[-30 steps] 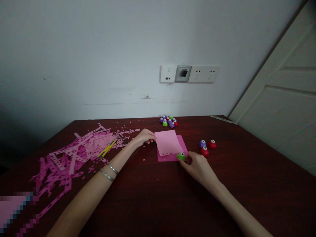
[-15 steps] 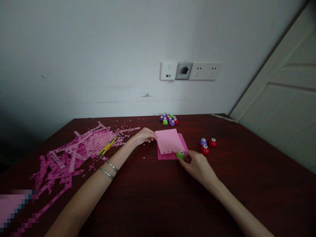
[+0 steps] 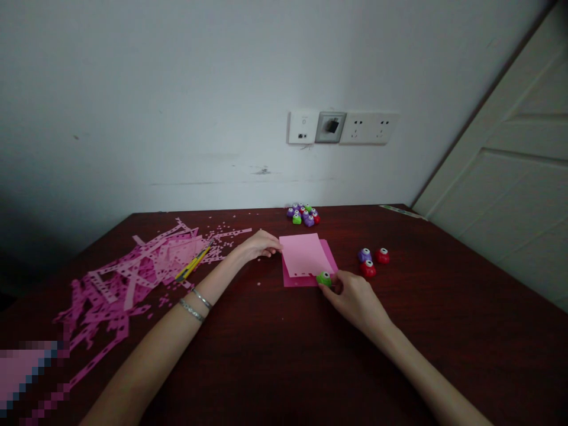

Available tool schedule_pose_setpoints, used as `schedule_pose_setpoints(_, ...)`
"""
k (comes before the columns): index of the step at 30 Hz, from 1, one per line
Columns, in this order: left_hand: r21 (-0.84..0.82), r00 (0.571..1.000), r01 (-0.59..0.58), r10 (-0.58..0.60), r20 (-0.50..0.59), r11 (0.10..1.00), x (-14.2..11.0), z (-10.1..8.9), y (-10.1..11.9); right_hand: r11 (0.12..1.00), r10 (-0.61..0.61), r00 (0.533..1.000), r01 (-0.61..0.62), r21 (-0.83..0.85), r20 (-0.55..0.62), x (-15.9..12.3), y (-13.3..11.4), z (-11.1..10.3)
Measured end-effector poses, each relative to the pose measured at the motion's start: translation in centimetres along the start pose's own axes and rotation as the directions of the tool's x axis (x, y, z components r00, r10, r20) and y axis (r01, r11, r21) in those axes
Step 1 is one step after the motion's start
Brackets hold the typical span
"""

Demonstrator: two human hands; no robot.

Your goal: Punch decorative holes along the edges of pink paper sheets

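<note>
My left hand (image 3: 262,243), closed, pinches the left edge of a light pink sheet of paper (image 3: 305,251). That sheet lies over a darker pink sheet (image 3: 331,255), which shows along the right and lower sides. A row of small punched holes runs along the light sheet's near edge. At its near right corner sits a small green craft punch (image 3: 324,278) with an eye-like top. My right hand (image 3: 354,291) grips this punch between thumb and fingers. To the right stand a purple punch (image 3: 364,255) and two red punches, one nearer (image 3: 368,269) and one farther (image 3: 382,255).
Several more punches (image 3: 303,215) cluster by the wall. A heap of pink punched strips (image 3: 133,266) covers the table's left side, with a yellow cutter-like tool (image 3: 194,263) and small paper bits beside it. Sockets (image 3: 368,128) are on the wall; a white door (image 3: 515,154) is at right.
The light pink sheet has shifted very slightly toward me at its far edge. Both hands stay nearly in place, still holding the paper and the green punch.
</note>
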State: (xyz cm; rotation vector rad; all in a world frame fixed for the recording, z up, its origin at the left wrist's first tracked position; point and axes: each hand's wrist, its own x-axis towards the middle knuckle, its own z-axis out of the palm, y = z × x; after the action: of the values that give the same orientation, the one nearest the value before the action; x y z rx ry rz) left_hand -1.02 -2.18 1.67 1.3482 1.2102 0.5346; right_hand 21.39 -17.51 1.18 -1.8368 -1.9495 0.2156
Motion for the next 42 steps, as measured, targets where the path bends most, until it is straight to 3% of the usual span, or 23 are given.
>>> schedule_pose_setpoints(42, -0.017, 1.000, 0.016, -0.016, 0.019, 1.000, 0.42, -0.27, -0.49, 0.998, 0.003, 1.000, -0.004, -0.056, -0.026, -0.16, -0.27, -0.07)
